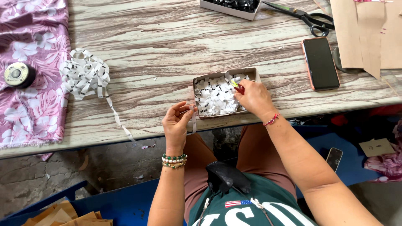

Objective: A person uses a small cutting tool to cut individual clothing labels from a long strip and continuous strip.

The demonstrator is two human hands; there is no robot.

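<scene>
My left hand (176, 124) pinches the end of a long white label ribbon (193, 119) at the table's front edge, just left of a small cardboard box (251, 72). The box is full of cut white labels (215, 97). My right hand (253, 97) rests over the box's right side and holds a small red and yellow snipper (235, 86), whose tip points into the labels. A tangled heap of the same ribbon (85, 73) lies at the left, with a strand trailing over the front edge.
A pink floral cloth (31, 62) with a dark spool (17, 74) covers the table's left end. A phone (320, 62), black scissors (307, 17), brown cardboard sheets (368, 33) and a white tray (228, 9) of dark pieces lie at the back right.
</scene>
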